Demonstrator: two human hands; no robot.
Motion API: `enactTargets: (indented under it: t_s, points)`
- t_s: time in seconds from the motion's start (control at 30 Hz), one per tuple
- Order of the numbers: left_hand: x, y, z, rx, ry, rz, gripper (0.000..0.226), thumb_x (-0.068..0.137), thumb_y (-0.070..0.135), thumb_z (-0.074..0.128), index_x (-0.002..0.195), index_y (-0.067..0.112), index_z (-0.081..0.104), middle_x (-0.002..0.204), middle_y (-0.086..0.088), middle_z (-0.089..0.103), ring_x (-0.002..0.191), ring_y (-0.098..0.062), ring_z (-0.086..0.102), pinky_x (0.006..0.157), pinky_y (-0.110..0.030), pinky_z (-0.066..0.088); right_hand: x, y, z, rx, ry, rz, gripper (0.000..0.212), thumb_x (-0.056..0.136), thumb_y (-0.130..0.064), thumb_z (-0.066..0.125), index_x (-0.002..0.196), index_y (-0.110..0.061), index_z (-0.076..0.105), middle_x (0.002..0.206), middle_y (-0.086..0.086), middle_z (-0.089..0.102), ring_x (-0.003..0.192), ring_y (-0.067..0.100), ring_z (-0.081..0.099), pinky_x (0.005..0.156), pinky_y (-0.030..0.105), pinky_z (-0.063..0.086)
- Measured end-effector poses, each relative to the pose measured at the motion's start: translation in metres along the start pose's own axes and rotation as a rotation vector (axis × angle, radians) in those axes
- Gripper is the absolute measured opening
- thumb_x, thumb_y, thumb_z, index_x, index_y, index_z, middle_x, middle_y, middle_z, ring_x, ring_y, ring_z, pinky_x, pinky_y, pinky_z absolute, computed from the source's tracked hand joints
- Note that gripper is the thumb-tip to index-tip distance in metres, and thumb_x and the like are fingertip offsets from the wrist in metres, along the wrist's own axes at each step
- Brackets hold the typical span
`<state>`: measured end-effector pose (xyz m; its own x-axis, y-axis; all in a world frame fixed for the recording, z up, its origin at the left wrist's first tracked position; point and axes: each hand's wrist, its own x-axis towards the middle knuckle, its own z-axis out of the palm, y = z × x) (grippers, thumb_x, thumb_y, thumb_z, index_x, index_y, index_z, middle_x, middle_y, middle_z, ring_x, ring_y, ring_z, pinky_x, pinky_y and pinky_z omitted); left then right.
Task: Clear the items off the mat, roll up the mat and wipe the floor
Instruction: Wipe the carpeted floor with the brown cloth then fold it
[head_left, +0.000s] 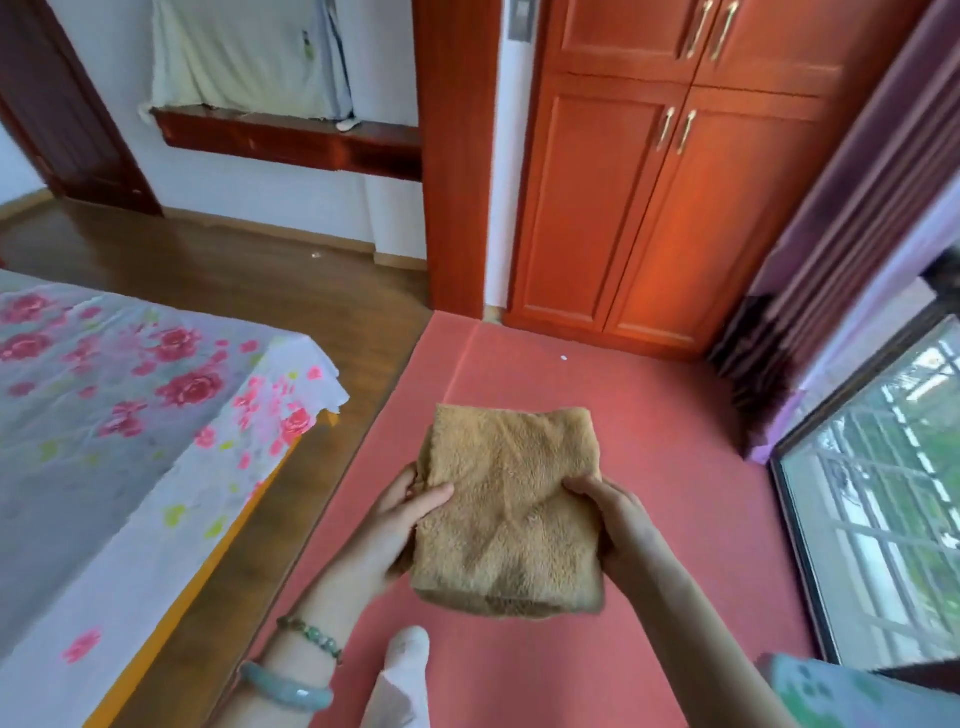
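**Folded tan cloth held in both of your hands above the red mat**

You hold a fluffy tan cloth (511, 504), folded into a thick rectangle, out in front of you. It sits between your two hands and lies lifted over the red mat (597, 374), not touching it.

Your left hand (410, 514) grips the cloth's left edge, thumb lying on top and fingers curled underneath. Your right hand (613, 525) grips the right edge the same way, thumb pressed into the pile and fingers hidden below. The far half of the cloth sticks out beyond both hands; the near edge hangs just past your wrists.

A beaded bracelet (311, 636) and a pale green bangle (285, 686) circle your left wrist. Below the cloth, a foot in a white sock (410, 649) rests on the mat.

The mat runs away from you toward an orange wooden wardrobe (649, 208). To your left is a strip of wooden floor (234, 270), then a bed with a rose-print sheet (130, 415). To your right a low window (883, 493) borders the mat, with a purple curtain (857, 208) above it.
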<state>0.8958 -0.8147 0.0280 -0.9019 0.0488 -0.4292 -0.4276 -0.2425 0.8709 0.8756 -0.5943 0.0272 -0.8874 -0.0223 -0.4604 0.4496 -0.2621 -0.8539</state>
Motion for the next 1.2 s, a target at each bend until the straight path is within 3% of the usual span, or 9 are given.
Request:
enactTargets:
  t_s: [0.13, 0.23, 0.5, 0.63, 0.7, 0.8, 0.9, 1.07, 1.2]
  points:
    - [0.067, 0.028, 0.02, 0.093, -0.159, -0.049, 0.03, 0.085, 0.018, 0.064, 0.111, 0.031, 0.059, 0.1, 0.003, 0.073, 0.092, -0.014, 0.069, 0.071, -0.031, 0.052, 0.034, -0.02, -0.015, 0.092, 0.143, -0.036, 0.01, 0.086, -0.007, 0.056, 0.092, -0.004, 0.063, 0.072, 0.006, 0.07, 0.069, 0.021, 0.067, 0.059, 0.032, 0.052]
    - [0.12, 0.055, 0.035, 0.185, -0.319, -0.073, 0.031, 0.087, 0.015, 0.06, 0.114, 0.029, 0.056, 0.106, -0.002, 0.07, 0.094, -0.016, 0.068, 0.07, -0.028, 0.052, 0.06, -0.037, -0.02, 0.183, 0.242, -0.079, 0.01, 0.086, -0.006, 0.055, 0.091, -0.003, 0.063, 0.079, 0.011, 0.069, 0.072, 0.023, 0.067, 0.068, 0.036, 0.054]
    - [0.229, 0.089, 0.1, 0.364, -0.684, -0.206, 0.038, 0.084, 0.008, 0.064, 0.114, 0.028, 0.055, 0.112, -0.01, 0.067, 0.101, -0.026, 0.066, 0.083, -0.039, 0.052, 0.075, -0.055, -0.039, 0.405, 0.54, -0.187, 0.014, 0.086, -0.003, 0.053, 0.097, -0.002, 0.061, 0.087, 0.013, 0.068, 0.077, 0.025, 0.067, 0.069, 0.037, 0.056]
    - [0.246, 0.082, 0.149, 0.425, -0.862, -0.285, 0.04, 0.078, 0.013, 0.068, 0.113, 0.027, 0.054, 0.111, -0.009, 0.066, 0.097, -0.025, 0.067, 0.085, -0.042, 0.053, 0.064, -0.049, -0.061, 0.53, 0.724, -0.236, 0.013, 0.086, 0.0, 0.051, 0.094, -0.003, 0.061, 0.077, 0.008, 0.069, 0.07, 0.021, 0.067, 0.063, 0.033, 0.055]
    - [0.249, 0.075, 0.175, 0.439, -0.916, -0.331, 0.029, 0.087, 0.007, 0.062, 0.107, 0.027, 0.054, 0.106, -0.006, 0.066, 0.093, -0.023, 0.066, 0.081, -0.039, 0.054, 0.058, -0.047, -0.073, 0.594, 0.811, -0.267, 0.013, 0.085, 0.003, 0.05, 0.09, -0.003, 0.061, 0.072, 0.007, 0.068, 0.066, 0.019, 0.066, 0.061, 0.031, 0.055]
    - [0.254, 0.058, 0.214, 0.502, -0.985, -0.37, 0.037, 0.088, 0.006, 0.06, 0.121, 0.021, 0.051, 0.107, -0.005, 0.065, 0.094, -0.021, 0.064, 0.079, -0.036, 0.053, 0.049, -0.041, -0.095, 0.668, 0.901, -0.299, 0.015, 0.085, 0.006, 0.049, 0.086, -0.005, 0.061, 0.074, 0.009, 0.067, 0.065, 0.019, 0.066, 0.061, 0.03, 0.055]
    - [0.254, 0.042, 0.251, 0.551, -1.053, -0.394, 0.036, 0.09, 0.002, 0.054, 0.119, 0.023, 0.052, 0.111, -0.005, 0.064, 0.093, -0.021, 0.063, 0.075, -0.033, 0.053, 0.042, -0.035, -0.12, 0.734, 0.987, -0.311, 0.016, 0.084, 0.006, 0.05, 0.082, -0.007, 0.06, 0.068, 0.005, 0.068, 0.062, 0.017, 0.067, 0.06, 0.028, 0.055]
    - [0.253, 0.023, 0.314, 0.624, -1.177, -0.416, 0.045, 0.067, 0.016, 0.061, 0.109, 0.026, 0.055, 0.114, -0.007, 0.063, 0.088, -0.02, 0.061, 0.065, -0.029, 0.048, 0.033, -0.033, -0.167, 0.798, 1.079, -0.334, 0.013, 0.083, 0.004, 0.052, 0.083, -0.006, 0.06, 0.067, 0.004, 0.068, 0.061, 0.016, 0.066, 0.062, 0.03, 0.054]
    - [0.254, -0.004, 0.362, 0.641, -1.249, -0.422, 0.041, 0.088, -0.004, 0.049, 0.116, 0.026, 0.054, 0.108, -0.003, 0.064, 0.081, -0.014, 0.063, 0.057, -0.024, 0.052, 0.019, -0.034, -0.204, 0.803, 1.122, -0.35, 0.017, 0.083, 0.004, 0.051, 0.09, -0.007, 0.062, 0.072, 0.004, 0.07, 0.065, 0.014, 0.067, 0.06, 0.028, 0.054]
